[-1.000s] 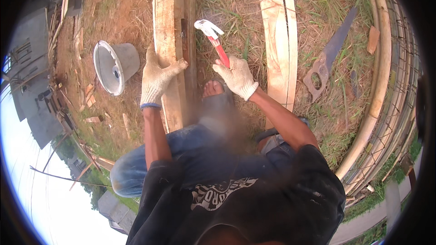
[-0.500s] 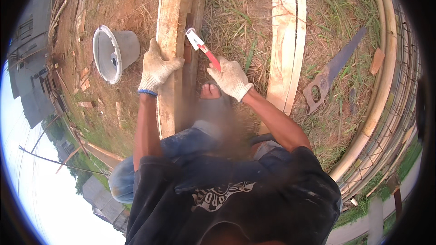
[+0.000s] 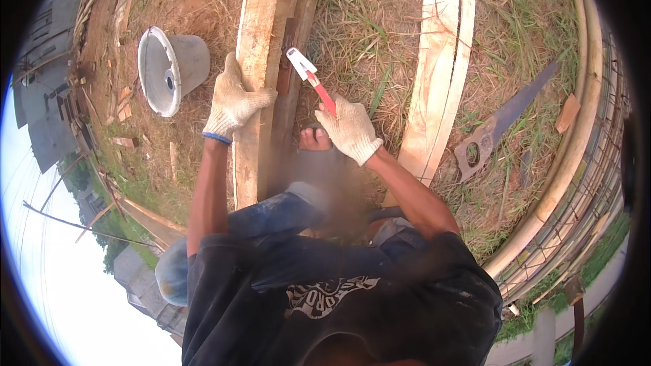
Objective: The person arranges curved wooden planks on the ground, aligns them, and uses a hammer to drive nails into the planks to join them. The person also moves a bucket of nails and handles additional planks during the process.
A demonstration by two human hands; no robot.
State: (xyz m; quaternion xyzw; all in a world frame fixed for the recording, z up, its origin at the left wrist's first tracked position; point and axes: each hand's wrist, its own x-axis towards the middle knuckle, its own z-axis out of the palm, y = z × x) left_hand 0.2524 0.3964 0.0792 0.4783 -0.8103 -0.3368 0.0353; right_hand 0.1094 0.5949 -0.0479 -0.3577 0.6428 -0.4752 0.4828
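Note:
My left hand, in a cream knit glove with a blue cuff, grips the left edge of a thick wooden beam, its thumb lying across the top. In my right hand, also gloved, is the red handle of a tool with a pale, flat-looking head. That head points away from me and stands just right of the beam; I cannot make out its exact kind. A darker plank runs along the beam's right side. My bare foot shows between the two hands.
A whitish bucket lies tipped on its side at the left. To the right are two pale boards, then a handsaw on the grass. Bamboo poles and a steel bar cage line the far right.
My right hand and the tool have shifted slightly right and nearer to me, away from the beam. The left hand keeps its grip on the beam. The whole view has tilted a little.

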